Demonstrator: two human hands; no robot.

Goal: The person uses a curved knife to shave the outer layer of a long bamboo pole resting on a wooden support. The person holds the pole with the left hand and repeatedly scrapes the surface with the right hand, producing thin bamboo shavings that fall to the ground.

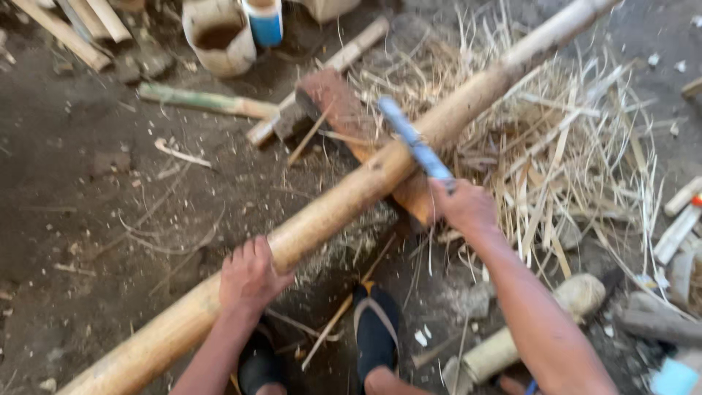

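Observation:
A long tan bamboo pole (344, 201) runs diagonally from the lower left to the upper right and rests across a reddish wooden block (344, 110). My left hand (248, 278) grips the pole near its lower part. My right hand (462, 205) is closed on the handle of a knife whose grey blade (415, 143) lies against the pole's upper side, blurred. Both of my feet in dark sandals (374, 333) stand below the pole.
Dry bamboo shavings (570, 146) pile up on the right. A white bucket (218, 36) and a blue-and-white container (265, 20) stand at the top. Cut bamboo pieces (205, 100) and sticks lie scattered on the dirt floor (88, 190).

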